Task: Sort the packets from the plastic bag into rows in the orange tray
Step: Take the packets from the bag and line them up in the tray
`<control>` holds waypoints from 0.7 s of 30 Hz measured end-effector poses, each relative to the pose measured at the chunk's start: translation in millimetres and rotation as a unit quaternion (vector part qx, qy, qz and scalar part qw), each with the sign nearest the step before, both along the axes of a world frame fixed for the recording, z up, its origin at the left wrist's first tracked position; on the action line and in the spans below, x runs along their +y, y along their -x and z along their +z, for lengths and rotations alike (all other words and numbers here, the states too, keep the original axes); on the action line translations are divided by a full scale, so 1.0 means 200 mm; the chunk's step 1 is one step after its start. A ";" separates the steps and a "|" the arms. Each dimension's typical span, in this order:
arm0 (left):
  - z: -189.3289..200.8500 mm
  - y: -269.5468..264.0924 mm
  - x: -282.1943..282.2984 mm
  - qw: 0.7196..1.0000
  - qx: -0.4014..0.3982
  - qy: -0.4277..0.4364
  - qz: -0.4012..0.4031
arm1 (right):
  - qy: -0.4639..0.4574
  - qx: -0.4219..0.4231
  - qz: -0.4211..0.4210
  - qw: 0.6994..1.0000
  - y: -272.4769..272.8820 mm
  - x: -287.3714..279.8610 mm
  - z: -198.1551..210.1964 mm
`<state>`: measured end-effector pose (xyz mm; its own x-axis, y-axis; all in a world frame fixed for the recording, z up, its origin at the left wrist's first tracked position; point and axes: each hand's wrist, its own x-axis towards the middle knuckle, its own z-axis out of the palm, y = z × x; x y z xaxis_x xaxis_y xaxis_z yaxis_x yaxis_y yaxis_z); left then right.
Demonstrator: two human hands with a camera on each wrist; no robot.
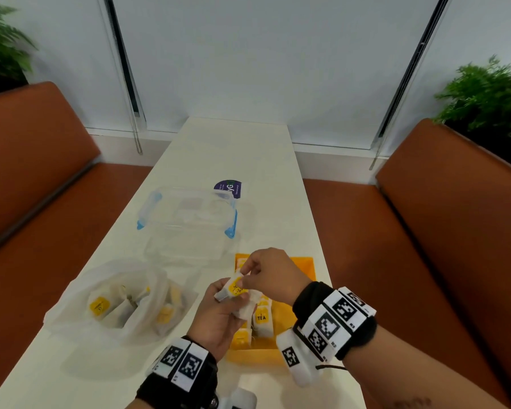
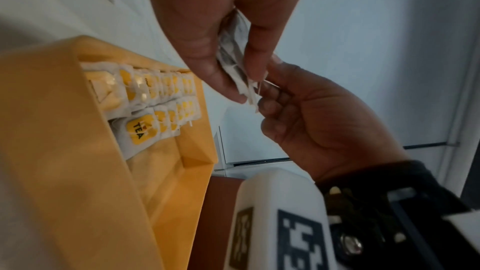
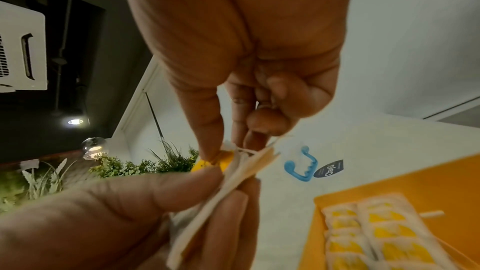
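Note:
Both hands meet just above the near left part of the orange tray [image 1: 303, 265]. My left hand [image 1: 219, 314] grips a small stack of white tea packets [image 1: 235, 287] with yellow labels. My right hand [image 1: 266, 271] pinches the top edge of the upper packet [image 3: 249, 163] between thumb and fingers. In the tray [image 2: 182, 171] lie two rows of packets [image 2: 161, 97], one labelled TEA [image 1: 261, 318]. The clear plastic bag [image 1: 124, 302] sits left of the tray with several packets inside.
A clear plastic box with blue clips [image 1: 189, 214] stands behind the tray, its lid beside it, and a dark round sticker [image 1: 229, 187] lies farther back. Brown benches [image 1: 425, 246] flank the narrow white table [image 1: 233, 149]. Plants stand in both far corners.

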<state>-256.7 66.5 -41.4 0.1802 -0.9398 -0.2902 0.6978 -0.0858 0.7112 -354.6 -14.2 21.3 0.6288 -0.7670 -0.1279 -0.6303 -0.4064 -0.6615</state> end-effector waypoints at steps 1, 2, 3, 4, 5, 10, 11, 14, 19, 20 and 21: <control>0.00 0.00 0.00 1.000 -0.004 -0.004 0.006 | -0.003 -0.003 -0.003 1.000 0.00 0.00 -0.01; 0.00 0.00 0.00 1.000 0.000 -0.007 0.014 | -0.004 -0.005 -0.004 1.000 -0.01 0.01 -0.01; 0.00 0.00 0.00 1.000 0.015 -0.012 0.020 | -0.009 -0.007 -0.003 1.000 -0.01 0.01 -0.02; -0.01 0.00 0.00 0.999 0.039 -0.020 0.026 | -0.015 -0.013 -0.001 1.000 0.00 0.01 -0.02; 0.00 -0.01 0.00 0.997 0.069 -0.025 0.027 | -0.026 -0.019 0.005 0.999 0.00 0.00 -0.02; -0.02 -0.06 0.01 0.988 0.144 -0.051 0.031 | -0.095 -0.024 0.066 0.993 0.02 -0.01 0.01; -0.04 -0.07 0.01 0.988 0.137 -0.058 0.028 | -0.118 -0.028 0.075 0.990 0.02 -0.01 0.01; -0.06 -0.10 0.01 0.988 0.127 -0.083 0.021 | -0.172 -0.049 0.092 0.980 0.04 -0.01 0.04; -0.07 -0.12 0.00 0.987 0.146 -0.061 0.026 | -0.168 -0.066 0.108 0.978 0.07 -0.02 0.09; -0.06 -0.11 0.00 0.985 0.161 -0.051 0.031 | -0.166 -0.077 0.101 0.978 0.07 -0.03 0.10; -0.05 -0.11 0.00 0.983 0.173 -0.047 0.037 | -0.163 -0.089 0.091 0.978 0.09 -0.04 0.11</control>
